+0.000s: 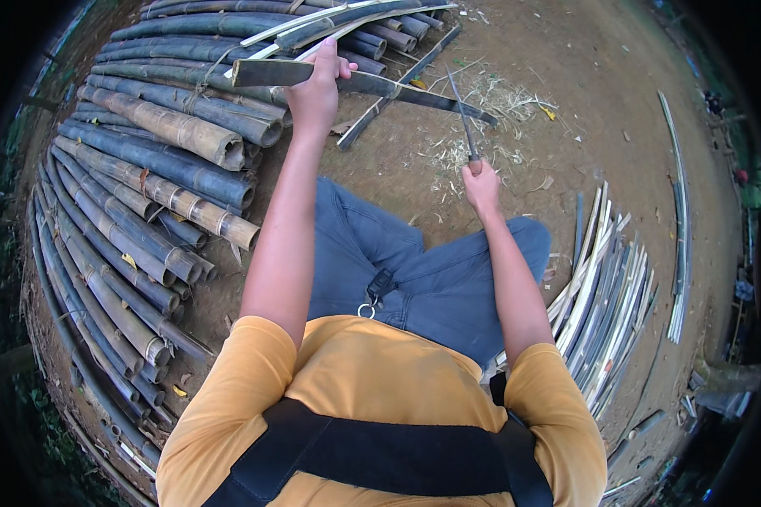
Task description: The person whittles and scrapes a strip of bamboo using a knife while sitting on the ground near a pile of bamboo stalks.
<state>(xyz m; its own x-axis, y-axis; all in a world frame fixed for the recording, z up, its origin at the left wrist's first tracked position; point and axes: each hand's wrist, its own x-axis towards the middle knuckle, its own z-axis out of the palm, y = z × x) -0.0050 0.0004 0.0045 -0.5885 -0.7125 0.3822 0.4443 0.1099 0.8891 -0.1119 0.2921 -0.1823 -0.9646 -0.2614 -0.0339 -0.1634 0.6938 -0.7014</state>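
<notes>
My left hand [315,84] is closed around a dark split bamboo strip [372,84] near its left end. The strip runs off to the right, over another bamboo piece [366,125] lying aslant on the ground. A knife [462,114] with a long thin blade is gripped by its handle in my right hand [482,184]. Its blade points away from me and crosses the strip close to the far right end; whether the two touch I cannot tell. Pale shavings [503,97] litter the dirt around the blade.
Stacked bamboo poles [165,173] fill the left side, their cut ends facing me. Several split strips [338,25] lie on top at the back. To my right rests a bundle of thin slats [609,313], and farther right lie long slats [678,228] on the dirt ground [592,127].
</notes>
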